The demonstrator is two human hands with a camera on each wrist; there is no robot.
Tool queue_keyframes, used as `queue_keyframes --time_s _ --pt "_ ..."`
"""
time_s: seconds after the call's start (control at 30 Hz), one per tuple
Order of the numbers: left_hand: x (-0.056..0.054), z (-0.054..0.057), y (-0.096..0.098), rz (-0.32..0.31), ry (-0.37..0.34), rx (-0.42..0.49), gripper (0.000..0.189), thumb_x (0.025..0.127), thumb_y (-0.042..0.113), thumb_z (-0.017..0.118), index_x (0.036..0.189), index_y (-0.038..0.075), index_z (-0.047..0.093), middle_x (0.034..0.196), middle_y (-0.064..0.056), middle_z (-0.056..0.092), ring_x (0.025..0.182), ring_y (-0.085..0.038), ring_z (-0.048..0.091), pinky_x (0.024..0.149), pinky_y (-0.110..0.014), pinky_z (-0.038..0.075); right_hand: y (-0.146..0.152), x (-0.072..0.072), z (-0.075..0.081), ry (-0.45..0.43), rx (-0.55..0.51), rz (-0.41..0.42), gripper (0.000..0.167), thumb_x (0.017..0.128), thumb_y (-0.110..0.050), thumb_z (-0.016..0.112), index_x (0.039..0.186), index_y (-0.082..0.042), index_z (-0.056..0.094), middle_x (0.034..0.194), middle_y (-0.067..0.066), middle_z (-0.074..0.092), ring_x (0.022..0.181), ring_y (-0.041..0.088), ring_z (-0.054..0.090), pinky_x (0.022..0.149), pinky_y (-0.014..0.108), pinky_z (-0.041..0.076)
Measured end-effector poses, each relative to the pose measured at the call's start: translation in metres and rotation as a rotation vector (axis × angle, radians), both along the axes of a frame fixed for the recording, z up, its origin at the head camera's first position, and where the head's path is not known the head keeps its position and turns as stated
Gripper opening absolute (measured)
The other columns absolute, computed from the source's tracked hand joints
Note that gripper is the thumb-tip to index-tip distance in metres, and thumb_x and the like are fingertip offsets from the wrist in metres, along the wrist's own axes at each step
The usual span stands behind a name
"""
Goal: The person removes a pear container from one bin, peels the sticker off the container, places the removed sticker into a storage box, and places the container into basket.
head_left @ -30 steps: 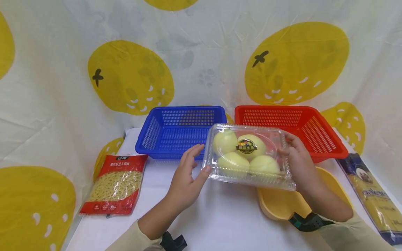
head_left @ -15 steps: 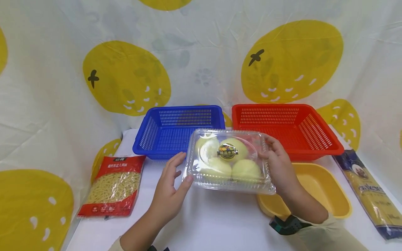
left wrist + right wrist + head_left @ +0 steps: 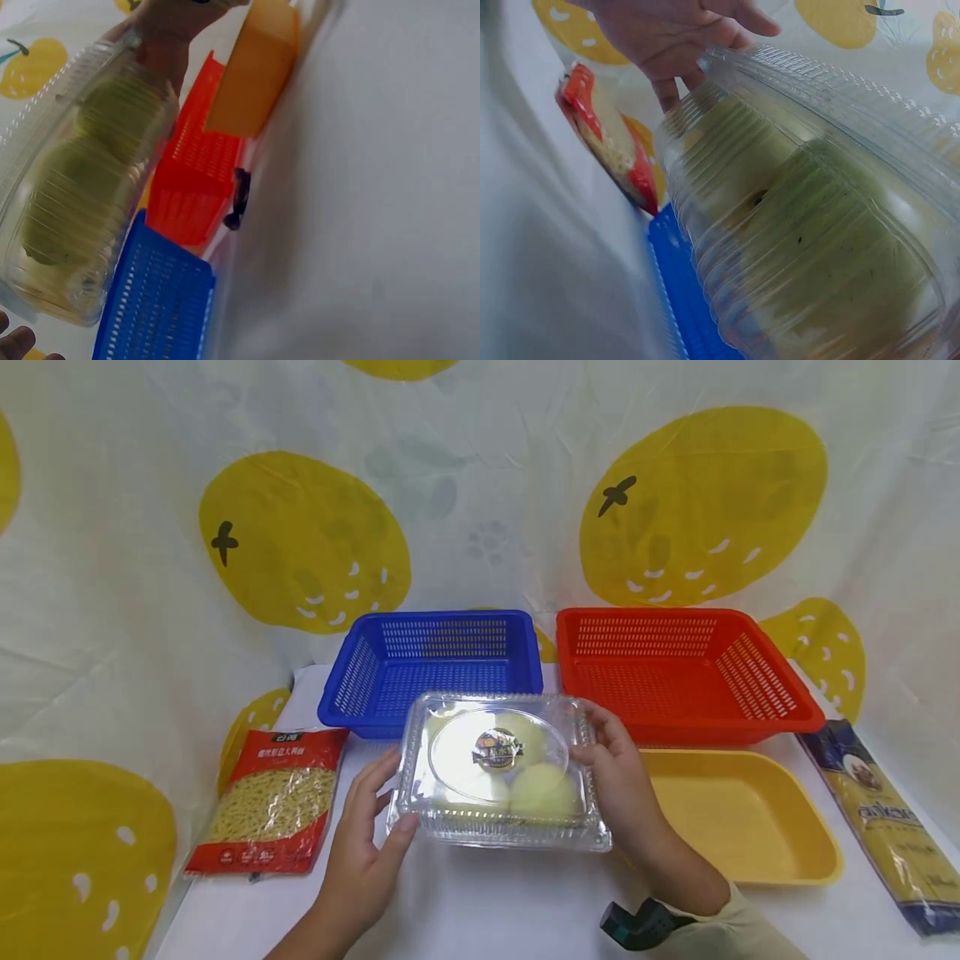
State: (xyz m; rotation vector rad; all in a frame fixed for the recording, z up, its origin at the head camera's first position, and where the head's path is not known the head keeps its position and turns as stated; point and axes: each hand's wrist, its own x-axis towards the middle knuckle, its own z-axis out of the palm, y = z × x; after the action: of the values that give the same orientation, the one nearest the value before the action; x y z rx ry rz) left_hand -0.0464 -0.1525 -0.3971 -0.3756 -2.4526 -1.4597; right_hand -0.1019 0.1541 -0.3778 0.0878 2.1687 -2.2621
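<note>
A clear plastic clamshell box of pale green round fruit (image 3: 495, 772) is held up above the table in the head view, with a black label on its lid. My right hand (image 3: 626, 777) grips the box's right end, thumb on top and fingers partly hidden behind it. At the opposite end my left hand (image 3: 367, 852) is spread, its thumb by the lower left corner. The right wrist view shows that left hand (image 3: 682, 37) with its palm toward the box and fingers extended. Whether it touches the plastic I cannot tell.
Behind the box stand a blue basket (image 3: 352, 643) and a red basket (image 3: 697, 727). A yellow tray (image 3: 802, 878) lies to the right, beside a gold and navy packet (image 3: 885, 827). A red bag of pasta (image 3: 270, 802) lies at the left.
The fruit box has moved left and nearer to me, from in front of the red basket toward the blue one. Both hands have moved with it, uncovering more of the yellow tray.
</note>
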Motion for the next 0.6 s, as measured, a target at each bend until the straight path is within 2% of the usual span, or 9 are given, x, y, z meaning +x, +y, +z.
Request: queue_keyframes --time_s 0.13,0.23,0.43,0.5,0.6 --pt "0.005 -0.002 -0.011 0.041 0.013 -0.021 0.061 0.107 0.018 0.061 0.163 0.028 0.04 0.169 0.007 0.036 0.154 -0.016 0.035 0.115 -0.03 0.044 -0.016 0.004 -0.009 0.032 -0.014 0.018 0.057 0.105 0.0 0.047 0.16 -0.013 0.041 0.165 0.009 0.042 0.135 0.035 0.053 0.089 0.032 0.062" --pt "0.009 -0.004 -0.018 0.064 0.008 -0.025 0.061 0.106 0.017 0.061 0.163 0.025 0.041 0.169 0.006 0.036 0.154 -0.015 0.036 0.114 -0.021 0.04 -0.027 0.008 -0.016 0.033 -0.008 0.027 0.059 0.104 0.0 0.049 0.16 -0.015 0.043 0.167 0.009 0.04 0.139 0.035 0.051 0.092 0.032 0.061" --pt "0.015 -0.007 -0.027 0.114 -0.031 -0.031 0.059 0.108 0.02 0.06 0.163 0.028 0.041 0.169 0.007 0.034 0.152 -0.017 0.037 0.113 -0.016 0.038 -0.044 0.013 -0.032 -0.005 -0.003 0.035 0.059 0.103 -0.004 0.051 0.158 -0.025 0.045 0.162 0.003 0.044 0.137 0.034 0.053 0.1 0.043 0.058" --pt "0.016 -0.008 -0.03 0.133 -0.051 -0.05 0.058 0.109 0.022 0.06 0.163 0.028 0.041 0.17 0.008 0.033 0.152 -0.018 0.037 0.112 -0.016 0.038 -0.048 0.014 -0.037 -0.001 0.005 0.037 0.058 0.103 -0.004 0.051 0.158 -0.024 0.045 0.163 0.0 0.043 0.143 0.029 0.048 0.104 0.043 0.054" --pt "0.018 -0.011 -0.034 0.152 -0.068 -0.071 0.057 0.109 0.024 0.059 0.163 0.027 0.041 0.17 0.007 0.033 0.152 -0.02 0.038 0.111 -0.015 0.037 -0.055 0.015 -0.046 0.003 -0.022 0.037 0.057 0.103 -0.002 0.052 0.157 -0.02 0.046 0.159 0.004 0.047 0.138 0.03 0.052 0.101 0.041 0.056"
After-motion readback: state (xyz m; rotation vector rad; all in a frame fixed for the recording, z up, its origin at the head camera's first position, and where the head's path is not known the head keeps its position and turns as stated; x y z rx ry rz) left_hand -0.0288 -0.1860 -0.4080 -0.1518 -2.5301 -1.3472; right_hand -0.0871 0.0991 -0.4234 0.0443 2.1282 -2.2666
